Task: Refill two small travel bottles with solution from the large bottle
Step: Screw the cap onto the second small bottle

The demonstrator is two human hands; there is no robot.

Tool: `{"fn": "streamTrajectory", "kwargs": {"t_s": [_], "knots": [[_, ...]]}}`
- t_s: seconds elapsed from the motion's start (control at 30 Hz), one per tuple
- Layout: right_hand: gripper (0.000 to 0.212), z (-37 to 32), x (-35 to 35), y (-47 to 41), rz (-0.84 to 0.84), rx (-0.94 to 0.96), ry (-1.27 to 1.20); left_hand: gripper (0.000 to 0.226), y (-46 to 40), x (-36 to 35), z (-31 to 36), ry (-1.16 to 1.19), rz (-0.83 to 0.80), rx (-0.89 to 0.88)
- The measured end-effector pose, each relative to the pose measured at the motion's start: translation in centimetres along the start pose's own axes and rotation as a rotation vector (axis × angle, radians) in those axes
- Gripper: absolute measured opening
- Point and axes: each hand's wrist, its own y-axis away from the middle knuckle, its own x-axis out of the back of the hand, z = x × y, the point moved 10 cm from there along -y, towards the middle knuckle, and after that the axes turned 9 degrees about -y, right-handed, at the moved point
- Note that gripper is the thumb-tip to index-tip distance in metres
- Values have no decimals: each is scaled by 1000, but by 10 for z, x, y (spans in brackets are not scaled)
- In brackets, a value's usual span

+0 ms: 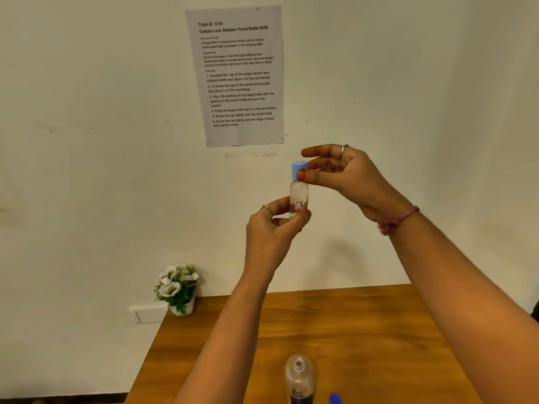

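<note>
Small clear bottle (298,196) held upright in the air above the table (350,322), left hand (269,228) pinching its base, right hand (338,170) pinching the blue cap (299,170); looks light, smooth, likely slippery—grip low, firmly.

A small clear plastic travel bottle (298,196) with a light-blue cap (299,170) stands upright, raised mid-scene. The large clear uncapped bottle (298,377) stands near, on the table.
</note>
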Motion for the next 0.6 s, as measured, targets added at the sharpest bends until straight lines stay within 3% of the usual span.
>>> {"fn": "streamTrajectory", "kwargs": {"t_s": [0.13,0.3,0.4,0.5,0.6], "knots": [[63,5,-1,2,15,-40,-40,43,2,1,0,-6,3,7],[46,13,-5,5,-21,-53,-157,44,2,2,-1,-8,8,19],[53,14,-5,3,69,-39,-127,43,3,0,-2,-12,8,24],[67,21,-7,4,50,-85,-192,44,2,1,-3,-13,13,26],[58,24,-7,6,1,-109,-268,43,0,1,-3,-13,19,28]]}}
